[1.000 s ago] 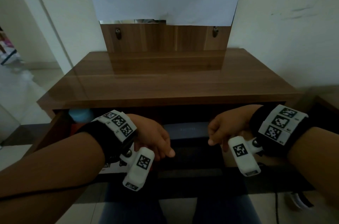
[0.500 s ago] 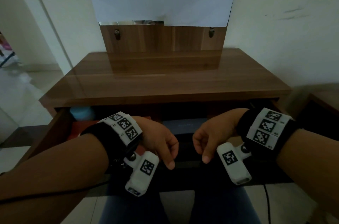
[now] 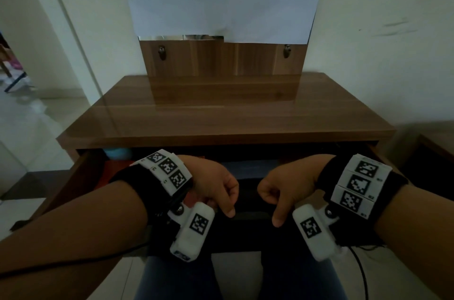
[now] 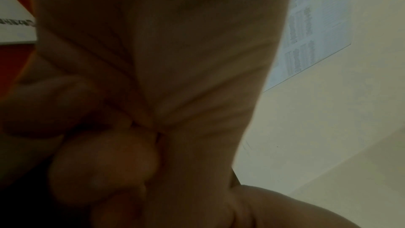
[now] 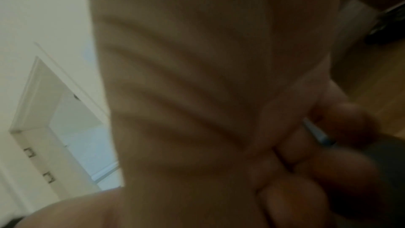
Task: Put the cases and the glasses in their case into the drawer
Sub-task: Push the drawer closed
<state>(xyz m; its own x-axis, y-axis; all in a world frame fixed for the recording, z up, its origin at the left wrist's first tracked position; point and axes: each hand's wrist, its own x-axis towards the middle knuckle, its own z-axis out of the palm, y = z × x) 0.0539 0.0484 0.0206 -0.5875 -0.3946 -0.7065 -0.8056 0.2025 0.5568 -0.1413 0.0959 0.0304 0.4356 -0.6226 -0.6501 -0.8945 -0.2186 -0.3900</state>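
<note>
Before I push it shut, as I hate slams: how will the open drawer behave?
The drawer looks like rigid wood, so it probably slides straight without flexing. The dark case lying loose inside may shift if shoved hard.

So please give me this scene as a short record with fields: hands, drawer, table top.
left hand: over the open drawer, fingers curled, nothing seen in it
right hand: over the drawer too, fingers curled, nothing seen in it
drawer: pulled out; a red thing and a blue thing at its left, a dark case in the middle
table top: brown wood
</note>
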